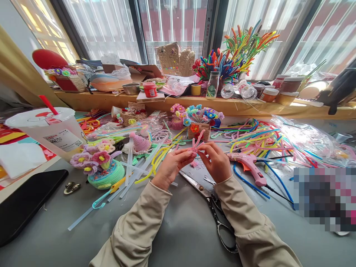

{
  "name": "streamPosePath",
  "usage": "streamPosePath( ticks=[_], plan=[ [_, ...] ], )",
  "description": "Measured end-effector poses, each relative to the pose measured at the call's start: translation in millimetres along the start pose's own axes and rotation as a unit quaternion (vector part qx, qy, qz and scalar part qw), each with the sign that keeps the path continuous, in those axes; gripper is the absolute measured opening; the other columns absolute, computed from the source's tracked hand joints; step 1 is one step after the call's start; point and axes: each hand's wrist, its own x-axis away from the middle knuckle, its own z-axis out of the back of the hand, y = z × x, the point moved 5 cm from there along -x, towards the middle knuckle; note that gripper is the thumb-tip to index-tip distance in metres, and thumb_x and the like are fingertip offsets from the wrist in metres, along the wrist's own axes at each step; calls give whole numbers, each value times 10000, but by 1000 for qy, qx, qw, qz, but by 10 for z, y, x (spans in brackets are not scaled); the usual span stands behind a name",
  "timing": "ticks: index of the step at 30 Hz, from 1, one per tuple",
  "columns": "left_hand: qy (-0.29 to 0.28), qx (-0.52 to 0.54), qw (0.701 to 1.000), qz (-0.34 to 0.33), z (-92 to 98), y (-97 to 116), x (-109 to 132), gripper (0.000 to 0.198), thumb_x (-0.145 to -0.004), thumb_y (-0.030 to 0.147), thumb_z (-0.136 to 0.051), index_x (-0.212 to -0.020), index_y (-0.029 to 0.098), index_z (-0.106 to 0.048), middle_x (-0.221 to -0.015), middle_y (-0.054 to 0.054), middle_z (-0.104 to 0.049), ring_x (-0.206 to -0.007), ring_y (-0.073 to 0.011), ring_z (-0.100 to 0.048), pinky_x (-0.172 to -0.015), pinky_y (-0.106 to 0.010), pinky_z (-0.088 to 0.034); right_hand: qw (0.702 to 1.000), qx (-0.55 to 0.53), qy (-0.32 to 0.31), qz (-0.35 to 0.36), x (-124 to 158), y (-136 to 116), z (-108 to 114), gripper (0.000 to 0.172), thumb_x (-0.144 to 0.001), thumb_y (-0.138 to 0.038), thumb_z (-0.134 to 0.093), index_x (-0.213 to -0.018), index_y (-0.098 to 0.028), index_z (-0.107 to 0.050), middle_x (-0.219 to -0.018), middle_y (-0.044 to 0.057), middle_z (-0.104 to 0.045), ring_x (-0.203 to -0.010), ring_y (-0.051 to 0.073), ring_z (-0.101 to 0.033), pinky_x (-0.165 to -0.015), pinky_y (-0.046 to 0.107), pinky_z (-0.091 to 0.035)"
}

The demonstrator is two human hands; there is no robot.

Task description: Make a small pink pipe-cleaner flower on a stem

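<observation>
Both hands meet over the middle of the grey table, pinching pink pipe cleaners (198, 141) that are bent together, with loose ends sticking up. My left hand (174, 165) grips the bundle from the left between thumb and fingers. From the right, my right hand (215, 159) is closed on it with thumb and forefinger. Part of the bundle is hidden behind the fingertips. Under my hands lies a large pair of scissors (201, 190) with black handles. A pink hot glue gun (250, 165) rests on its side just right of my right hand.
Left stand a lidded drink cup (52, 129), a green pot of fluffy flowers (105, 172) and a black phone (30, 202). Loose pipe cleaners (261, 139) pile up at the right. Behind are a small flower basket (198, 131) and a crowded wooden ledge (172, 104).
</observation>
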Motion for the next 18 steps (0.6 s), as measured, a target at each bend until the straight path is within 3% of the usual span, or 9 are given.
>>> streamPosePath(
  ticks=[8,18],
  plan=[
    [-4,-14,1000,-10,-7,8,-6,152,-604,166,-623,-752,137,-651,-726,-18,-661,-694,-90,-578,-702,-201,-446,998,50,31,25,5,-60,14,137,-792,-208,-410,-816,-184,-543,-808,51,-578,-708,123,-534,-635,216,-410],
    [9,-31,999,-33,-8,19,11,172,-575,177,-640,-740,128,-655,-720,-42,-661,-691,-120,-583,-735,-253,-441,999,26,18,27,17,-37,-17,166,-798,-209,-398,-814,-196,-563,-812,48,-604,-767,138,-544,-657,230,-405]
  ],
)
